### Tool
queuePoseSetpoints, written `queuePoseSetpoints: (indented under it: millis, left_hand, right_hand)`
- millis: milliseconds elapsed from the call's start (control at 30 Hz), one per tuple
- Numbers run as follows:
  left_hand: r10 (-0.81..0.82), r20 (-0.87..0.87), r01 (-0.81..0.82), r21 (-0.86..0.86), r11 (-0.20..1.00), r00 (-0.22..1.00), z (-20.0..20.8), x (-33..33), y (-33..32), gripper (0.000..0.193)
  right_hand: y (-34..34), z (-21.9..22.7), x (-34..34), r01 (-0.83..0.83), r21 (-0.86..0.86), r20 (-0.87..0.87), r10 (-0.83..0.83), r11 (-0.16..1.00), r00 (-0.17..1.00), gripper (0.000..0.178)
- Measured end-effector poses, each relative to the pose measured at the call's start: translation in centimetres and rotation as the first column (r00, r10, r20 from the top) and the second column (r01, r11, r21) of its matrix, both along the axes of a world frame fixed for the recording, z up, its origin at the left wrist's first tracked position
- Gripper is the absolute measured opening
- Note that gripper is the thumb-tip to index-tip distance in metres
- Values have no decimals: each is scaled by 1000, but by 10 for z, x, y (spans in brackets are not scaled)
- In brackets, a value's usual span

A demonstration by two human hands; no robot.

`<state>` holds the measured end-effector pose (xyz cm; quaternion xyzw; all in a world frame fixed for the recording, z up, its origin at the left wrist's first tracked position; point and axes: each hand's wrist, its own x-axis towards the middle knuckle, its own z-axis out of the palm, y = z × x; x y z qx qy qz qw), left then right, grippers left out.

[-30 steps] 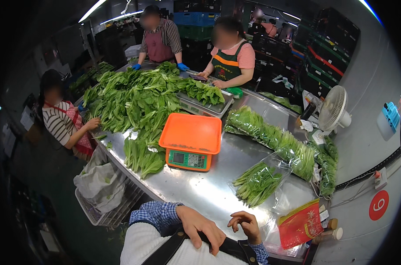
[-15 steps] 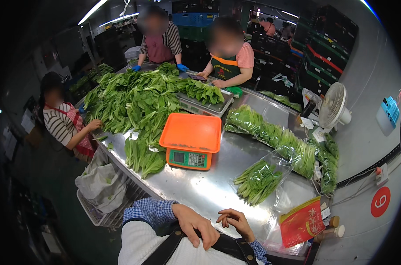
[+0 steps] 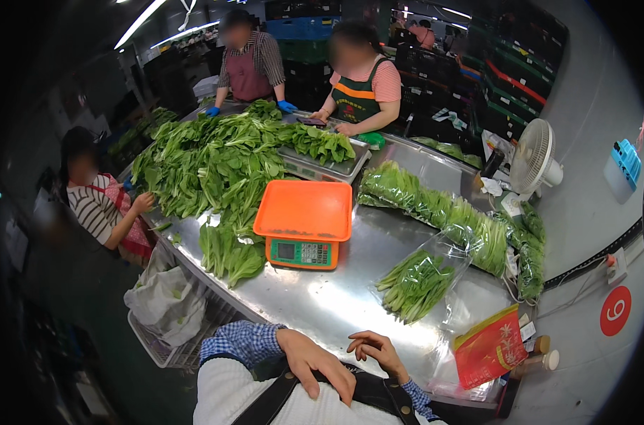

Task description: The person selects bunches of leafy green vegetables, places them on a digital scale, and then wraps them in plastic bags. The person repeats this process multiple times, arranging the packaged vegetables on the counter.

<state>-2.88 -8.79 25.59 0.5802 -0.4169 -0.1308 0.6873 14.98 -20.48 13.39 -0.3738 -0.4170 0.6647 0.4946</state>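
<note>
My left hand [image 3: 318, 361] lies against the front of my white top and dark apron [image 3: 370, 389], thumb and fingers apart, holding nothing I can see. My right hand [image 3: 379, 354] hovers at the table's near edge, fingers loosely bent and apart, with nothing in it. Ahead of both stands an orange weighing scale [image 3: 304, 210] with a green keypad panel, its tray bare. To its right lies a clear bag of leafy greens [image 3: 416, 287]. Loose greens [image 3: 230, 256] lie just left of the scale, joining a big heap [image 3: 208, 163] farther back.
Bagged greens [image 3: 435, 212] line the table's right side, near a white fan [image 3: 534, 159]. A red packet [image 3: 488, 347] lies at the right front. Greens sit on another scale [image 3: 325, 166]. Three people stand around the far and left sides. A white sack [image 3: 167, 301] fills a crate at lower left.
My view has shifted slightly. The person in the green apron has turned the head and straightened up somewhat. Both my hands stay nearly where they were.
</note>
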Motion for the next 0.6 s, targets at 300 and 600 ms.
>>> queuePoseSetpoints:
  millis: [300,600]
  left_hand:
    - [-37,-66,40,52,998,997,-1,6,-7,63]
    - [22,-71,-21,19,1000,997,3,15,5,56]
  right_hand:
    - [4,-2,4,-18,45,28,17,999,999,31]
    - [16,-33,103,874,45,208,-861,483,465,23]
